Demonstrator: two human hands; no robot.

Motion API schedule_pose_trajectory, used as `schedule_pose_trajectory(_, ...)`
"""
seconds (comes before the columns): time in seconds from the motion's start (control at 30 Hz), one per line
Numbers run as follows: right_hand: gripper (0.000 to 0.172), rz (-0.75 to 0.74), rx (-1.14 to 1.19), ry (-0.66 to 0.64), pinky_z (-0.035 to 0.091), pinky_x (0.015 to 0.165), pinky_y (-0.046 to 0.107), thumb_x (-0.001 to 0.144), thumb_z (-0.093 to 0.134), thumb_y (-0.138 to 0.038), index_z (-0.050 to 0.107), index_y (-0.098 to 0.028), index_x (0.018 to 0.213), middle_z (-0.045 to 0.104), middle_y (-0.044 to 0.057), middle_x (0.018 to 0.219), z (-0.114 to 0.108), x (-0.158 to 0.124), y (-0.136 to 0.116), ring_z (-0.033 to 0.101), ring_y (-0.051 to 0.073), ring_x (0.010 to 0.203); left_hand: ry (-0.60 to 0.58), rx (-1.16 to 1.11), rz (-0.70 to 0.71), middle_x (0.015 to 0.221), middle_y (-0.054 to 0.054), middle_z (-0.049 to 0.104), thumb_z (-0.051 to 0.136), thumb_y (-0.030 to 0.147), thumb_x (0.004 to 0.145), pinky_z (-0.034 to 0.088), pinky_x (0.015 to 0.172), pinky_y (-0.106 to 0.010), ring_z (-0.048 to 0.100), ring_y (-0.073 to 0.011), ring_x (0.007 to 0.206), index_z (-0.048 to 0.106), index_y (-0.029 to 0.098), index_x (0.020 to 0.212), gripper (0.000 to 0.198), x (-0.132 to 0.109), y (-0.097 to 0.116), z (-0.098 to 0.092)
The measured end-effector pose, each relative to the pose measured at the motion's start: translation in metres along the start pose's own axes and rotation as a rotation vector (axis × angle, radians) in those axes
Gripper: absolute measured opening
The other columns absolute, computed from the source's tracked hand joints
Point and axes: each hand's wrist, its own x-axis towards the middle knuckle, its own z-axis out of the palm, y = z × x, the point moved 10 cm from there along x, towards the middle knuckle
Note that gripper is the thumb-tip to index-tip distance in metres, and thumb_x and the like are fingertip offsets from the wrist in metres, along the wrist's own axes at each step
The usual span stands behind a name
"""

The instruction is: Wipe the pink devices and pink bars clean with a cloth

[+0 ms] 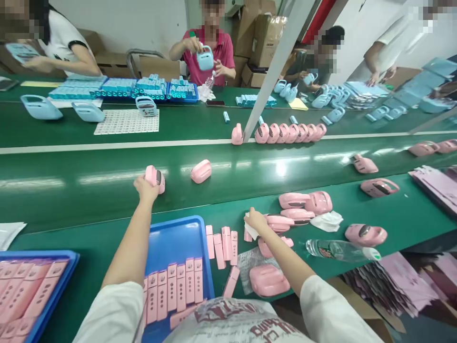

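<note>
Out over the green conveyor belt (107,190), my left hand (144,188) is closed around a pink plastic housing with a handle (159,180). Another pink housing (201,171) lies on the belt to its right. My right hand (257,222) pinches a crumpled white wipe (251,229) above the green table. A short pink piece (247,235) sits just under that wipe. More pink housings (298,216) are grouped right beside this hand, and one large one (269,280) rests close to my body. Pink rectangular sticks (226,243) lie to the left of it.
A blue tray (178,224) in front of me holds rows of pink sticks; a second blue tray (73,267) stands at left. A clear bottle (335,250) lies on its side at right. A grey post (271,71) rises beyond the belt, where several co-workers handle blue housings (205,58).
</note>
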Motion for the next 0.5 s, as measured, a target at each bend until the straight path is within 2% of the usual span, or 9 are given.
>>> schedule_pose_trajectory(0.07, 0.035, 0.026, -0.007, 0.023, 0.046, 0.085, 0.036, 0.088, 0.045, -0.025, 0.046, -0.008, 0.119, 0.062, 0.023, 0.118, -0.012, 0.015, 0.0, 0.061, 0.03, 0.111, 0.031, 0.004, 0.051, 0.143, -0.026, 0.027, 0.066, 0.013, 0.059, 0.012, 0.107, -0.072, 0.008, -0.0503, 0.139, 0.04, 0.008, 0.122, 0.069, 0.0, 0.017, 0.013)
schedule_pose_trajectory(0.1, 0.035, 0.032, -0.007, 0.031, 0.046, 0.084, 0.036, 0.088, 0.045, -0.024, 0.046, -0.008, 0.119, 0.062, 0.022, 0.118, -0.017, 0.021, -0.002, 0.062, 0.031, 0.111, 0.015, 0.0, 0.098, 0.146, -0.024, 0.024, 0.067, 0.014, 0.06, 0.006, 0.109, -0.07, 0.001, -0.0482, 0.141, 0.04, 0.009, 0.124, 0.069, -0.003, 0.031, 0.026)
schedule_pose_trajectory(0.13, 0.035, 0.033, -0.005, 0.039, 0.046, 0.084, 0.036, 0.088, 0.046, -0.024, 0.046, -0.009, 0.119, 0.062, 0.022, 0.118, -0.021, 0.028, -0.005, 0.062, 0.03, 0.111, -0.026, -0.012, 0.157, 0.148, -0.022, 0.025, 0.066, 0.015, 0.063, 0.005, 0.112, -0.066, 0.0, -0.0442, 0.143, 0.043, 0.011, 0.124, 0.065, -0.007, 0.046, 0.044)
schedule_pose_trajectory(0.23, 0.037, 0.011, 0.005, 0.061, 0.048, 0.083, 0.034, 0.089, 0.047, -0.027, 0.045, -0.012, 0.122, 0.062, 0.018, 0.12, -0.027, 0.038, -0.019, 0.062, 0.028, 0.11, -0.207, -0.057, 0.274, 0.14, -0.019, 0.043, 0.066, 0.017, 0.067, 0.02, 0.116, -0.05, 0.025, -0.036, 0.141, 0.052, 0.011, 0.117, 0.052, -0.025, 0.086, 0.107)
schedule_pose_trajectory(0.3, 0.041, 0.011, 0.002, 0.066, 0.048, 0.085, 0.036, 0.088, 0.054, -0.03, 0.046, -0.011, 0.123, 0.061, 0.019, 0.119, -0.024, 0.036, -0.023, 0.062, 0.028, 0.109, -0.292, -0.079, 0.264, 0.13, -0.019, 0.054, 0.063, 0.016, 0.07, 0.035, 0.107, -0.048, 0.045, -0.034, 0.129, 0.057, 0.012, 0.112, 0.043, -0.035, 0.097, 0.141)
schedule_pose_trajectory(0.33, 0.043, 0.016, -0.002, 0.062, 0.048, 0.087, 0.037, 0.086, 0.058, -0.031, 0.047, -0.011, 0.123, 0.061, 0.018, 0.118, -0.021, 0.033, -0.022, 0.062, 0.027, 0.108, -0.316, -0.088, 0.242, 0.124, -0.019, 0.058, 0.061, 0.016, 0.072, 0.041, 0.102, -0.048, 0.053, -0.0333, 0.12, 0.058, 0.013, 0.108, 0.037, -0.039, 0.099, 0.152)
schedule_pose_trajectory(0.4, 0.041, 0.019, 0.0, 0.05, 0.049, 0.089, 0.041, 0.086, 0.062, -0.032, 0.052, -0.012, 0.119, 0.062, 0.014, 0.115, -0.013, 0.024, -0.016, 0.062, 0.025, 0.105, -0.33, -0.103, 0.192, 0.113, -0.018, 0.063, 0.057, 0.015, 0.075, 0.046, 0.093, -0.048, 0.061, -0.0317, 0.105, 0.061, 0.014, 0.099, 0.025, -0.042, 0.094, 0.161)
schedule_pose_trajectory(0.43, 0.037, 0.011, 0.012, 0.046, 0.05, 0.089, 0.041, 0.087, 0.061, -0.033, 0.054, -0.013, 0.118, 0.062, 0.011, 0.115, -0.009, 0.019, -0.013, 0.062, 0.023, 0.103, -0.321, -0.113, 0.172, 0.11, -0.017, 0.064, 0.055, 0.015, 0.075, 0.047, 0.091, -0.048, 0.062, -0.0309, 0.101, 0.062, 0.014, 0.096, 0.022, -0.044, 0.09, 0.159)
schedule_pose_trajectory(0.5, 0.032, -0.032, 0.067, 0.058, 0.052, 0.087, 0.041, 0.089, 0.058, -0.034, 0.056, -0.017, 0.117, 0.06, 0.007, 0.116, -0.005, 0.014, -0.01, 0.061, 0.02, 0.102, -0.279, -0.139, 0.148, 0.107, -0.016, 0.064, 0.054, 0.014, 0.075, 0.047, 0.091, -0.046, 0.063, -0.0289, 0.099, 0.062, 0.015, 0.095, 0.021, -0.047, 0.079, 0.142)
